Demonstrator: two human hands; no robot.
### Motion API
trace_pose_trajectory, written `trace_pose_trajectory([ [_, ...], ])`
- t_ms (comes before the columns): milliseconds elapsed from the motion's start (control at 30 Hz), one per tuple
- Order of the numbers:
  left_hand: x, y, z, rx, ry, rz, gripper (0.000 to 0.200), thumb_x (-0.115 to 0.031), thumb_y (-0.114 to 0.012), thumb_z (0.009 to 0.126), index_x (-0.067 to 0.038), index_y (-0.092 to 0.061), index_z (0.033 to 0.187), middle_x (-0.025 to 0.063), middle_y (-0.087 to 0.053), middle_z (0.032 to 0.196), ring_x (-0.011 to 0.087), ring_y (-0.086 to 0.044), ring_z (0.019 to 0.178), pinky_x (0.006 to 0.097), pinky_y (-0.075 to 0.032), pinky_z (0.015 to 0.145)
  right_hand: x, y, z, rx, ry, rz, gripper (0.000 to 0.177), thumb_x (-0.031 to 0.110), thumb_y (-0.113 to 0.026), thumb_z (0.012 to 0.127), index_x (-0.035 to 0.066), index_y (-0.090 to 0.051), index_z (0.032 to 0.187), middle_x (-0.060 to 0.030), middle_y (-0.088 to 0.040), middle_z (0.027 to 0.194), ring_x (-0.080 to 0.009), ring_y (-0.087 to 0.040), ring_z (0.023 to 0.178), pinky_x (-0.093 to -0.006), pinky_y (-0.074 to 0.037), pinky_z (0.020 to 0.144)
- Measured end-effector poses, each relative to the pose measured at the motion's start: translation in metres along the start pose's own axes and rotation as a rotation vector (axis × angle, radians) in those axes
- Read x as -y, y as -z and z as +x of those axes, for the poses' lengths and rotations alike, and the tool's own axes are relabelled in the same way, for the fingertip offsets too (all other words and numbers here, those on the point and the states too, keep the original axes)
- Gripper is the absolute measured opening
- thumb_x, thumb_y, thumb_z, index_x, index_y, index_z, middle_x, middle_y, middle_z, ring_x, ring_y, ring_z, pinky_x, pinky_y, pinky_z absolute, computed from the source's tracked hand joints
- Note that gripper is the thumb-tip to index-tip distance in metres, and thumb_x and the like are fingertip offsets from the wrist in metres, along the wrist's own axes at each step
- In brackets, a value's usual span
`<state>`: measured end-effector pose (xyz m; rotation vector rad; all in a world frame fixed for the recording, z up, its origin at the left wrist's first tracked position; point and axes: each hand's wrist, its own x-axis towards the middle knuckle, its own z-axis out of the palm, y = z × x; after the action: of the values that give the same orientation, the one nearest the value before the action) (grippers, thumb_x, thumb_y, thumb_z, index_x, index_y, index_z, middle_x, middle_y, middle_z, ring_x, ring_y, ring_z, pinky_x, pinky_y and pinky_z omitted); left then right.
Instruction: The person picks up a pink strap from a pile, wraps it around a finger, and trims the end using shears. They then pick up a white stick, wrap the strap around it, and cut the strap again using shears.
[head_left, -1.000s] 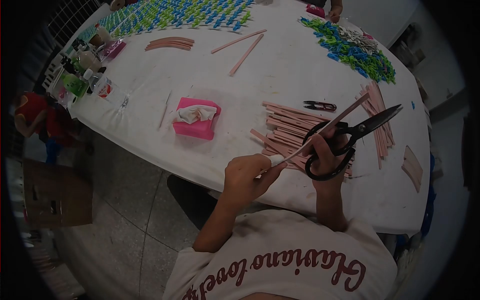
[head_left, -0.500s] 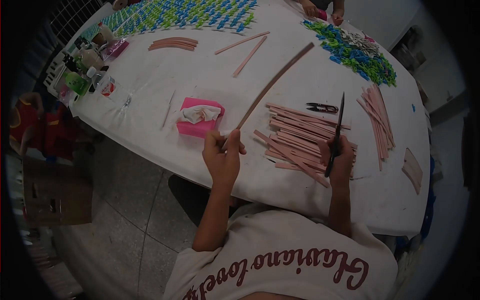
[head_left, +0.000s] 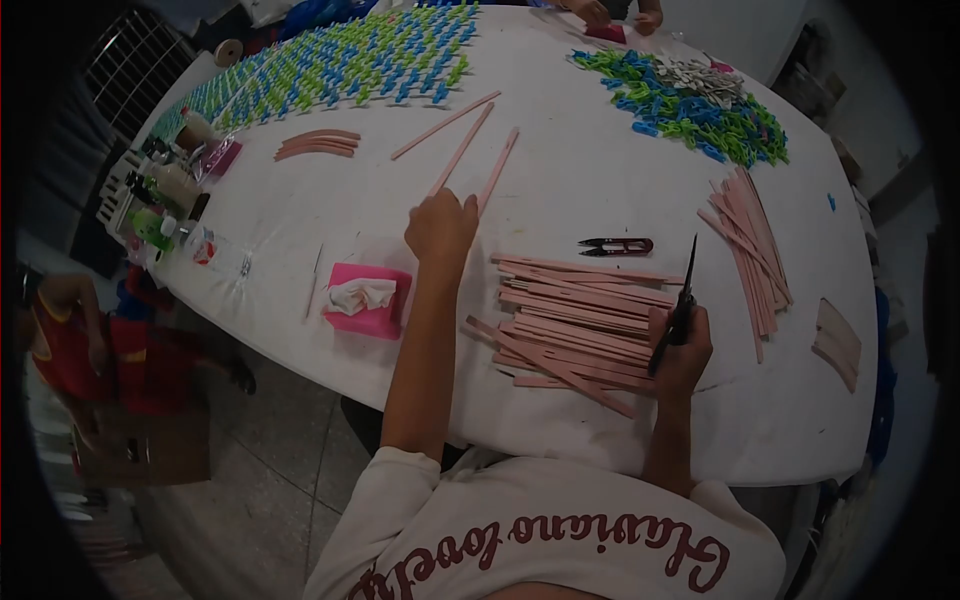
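Observation:
My left hand [head_left: 442,228] is closed at the near end of a thin pink strip [head_left: 500,165], low over the white table. Another pink strip [head_left: 464,148] lies just left of it, its near end reaching my knuckles. Farther left, a third strip [head_left: 445,125] rests at a slant. Closed around black scissors [head_left: 686,300], my right hand [head_left: 685,350] stays at the right end of a pile of pink strips [head_left: 575,320]; the blades point up and away. Small thread snips [head_left: 615,246] lie beyond the pile.
A pink tissue box [head_left: 368,318] stands left of the pile. More strips [head_left: 748,265] lie at right, curved pieces [head_left: 318,144] at left. Blue and green clips [head_left: 690,110] are heaped at the back, near another person's hands [head_left: 648,20]. Bottles [head_left: 175,185] line the left edge.
My left hand has moved forward across the table with the strip, bringing it beside the two lying strips. My right hand still holds the scissors by the pile. The view has shifted slightly.

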<state>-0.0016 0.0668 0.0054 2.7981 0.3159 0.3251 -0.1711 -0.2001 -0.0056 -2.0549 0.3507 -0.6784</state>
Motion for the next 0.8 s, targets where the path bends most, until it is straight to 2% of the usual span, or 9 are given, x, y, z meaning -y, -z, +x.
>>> trace_pose_trajectory([
  [133,-0.003,-0.023,0.046,-0.299,-0.134,0.188,0.029,-0.030,-0.062,0.083,-0.003,-0.061,0.094,0.0169,-0.065,0.088,0.0313,-0.061,0.090,0.0411,-0.050,0.075,-0.001,0.008,-0.001,0.014,-0.116,0.063,0.025,0.016,-0.071,0.081,0.004,-0.049,0.081,0.0019,-0.048,0.070,-0.0070,-0.044,0.065,-0.0200,-0.039,0.061],
  [200,0.009,-0.049,0.071,-0.077,-0.064,0.204,0.027,-0.023,-0.063,0.081,-0.002,-0.062,0.098,0.0184,-0.065,0.093,0.0331,-0.062,0.091,0.0402,-0.049,0.080,0.003,0.012,0.002,-0.003,-0.169,0.131,0.023,0.014,-0.069,0.081,0.004,-0.049,0.081,0.0021,-0.049,0.069,-0.0059,-0.045,0.064,-0.0200,-0.040,0.060],
  [267,0.024,-0.062,0.091,-0.047,-0.169,-0.117,0.029,-0.014,-0.063,0.078,-0.001,-0.062,0.104,0.0195,-0.064,0.100,0.0330,-0.062,0.093,0.0390,-0.049,0.081,0.003,0.016,0.005,-0.078,-0.094,0.148,0.021,0.012,-0.068,0.081,0.004,-0.049,0.081,0.0023,-0.049,0.069,-0.0053,-0.044,0.062,-0.0195,-0.039,0.058],
  [333,0.024,-0.064,0.095,0.092,-0.029,-0.271,0.034,-0.007,-0.061,0.075,0.000,-0.061,0.108,0.0203,-0.064,0.103,0.0333,-0.062,0.094,0.0382,-0.049,0.083,0.001,0.024,0.003,-0.151,-0.040,0.124,0.020,0.010,-0.067,0.080,0.004,-0.049,0.081,0.0024,-0.049,0.068,-0.0047,-0.044,0.060,-0.0191,-0.038,0.057],
  [433,0.013,-0.059,0.090,0.052,-0.066,-0.239,0.038,-0.004,-0.061,0.073,0.002,-0.059,0.111,0.0214,-0.064,0.100,0.0295,-0.064,0.089,0.0360,-0.051,0.077,-0.005,0.031,0.007,-0.191,-0.196,0.372,0.019,0.001,-0.064,0.078,0.005,-0.046,0.078,0.0020,-0.047,0.068,-0.0056,-0.046,0.053,-0.0196,-0.038,0.050],
  [500,-0.008,-0.029,0.079,0.318,0.201,-0.531,0.042,-0.003,-0.062,0.074,0.005,-0.055,0.114,0.0203,-0.064,0.095,0.0225,-0.064,0.085,0.0306,-0.052,0.071,-0.005,0.041,0.009,-0.277,-0.166,0.451,0.019,0.000,-0.064,0.078,0.005,-0.045,0.079,0.0012,-0.047,0.067,-0.0065,-0.046,0.051,-0.0201,-0.038,0.048],
  [533,-0.019,-0.023,0.074,0.325,0.199,-0.532,0.042,-0.003,-0.062,0.074,0.005,-0.055,0.114,0.0203,-0.064,0.095,0.0225,-0.064,0.085,0.0306,-0.052,0.071,-0.004,0.046,0.010,-0.345,-0.125,0.543,0.019,-0.001,-0.063,0.078,0.005,-0.044,0.079,0.0003,-0.046,0.067,-0.0074,-0.046,0.049,-0.0207,-0.039,0.047],
  [667,-0.112,-0.020,0.044,0.440,-0.088,-1.378,0.045,-0.005,-0.065,0.079,0.006,-0.049,0.119,0.0113,-0.063,0.091,0.0153,-0.061,0.076,0.0241,-0.051,0.065,-0.019,0.078,0.005,-0.457,-0.096,0.561,0.020,0.007,-0.065,0.081,0.005,-0.045,0.081,0.0003,-0.046,0.066,-0.0065,-0.048,0.055,-0.0208,-0.041,0.051],
  [800,-0.252,-0.054,-0.027,0.595,-0.306,-1.525,0.031,-0.006,-0.064,0.078,0.007,-0.056,0.105,0.0121,-0.062,0.088,0.0168,-0.061,0.074,0.0281,-0.052,0.067,-0.051,0.103,0.006,-0.543,-0.128,0.438,0.021,0.009,-0.065,0.083,0.005,-0.044,0.080,0.0000,-0.046,0.065,-0.0067,-0.045,0.051,-0.0210,-0.039,0.047],
])
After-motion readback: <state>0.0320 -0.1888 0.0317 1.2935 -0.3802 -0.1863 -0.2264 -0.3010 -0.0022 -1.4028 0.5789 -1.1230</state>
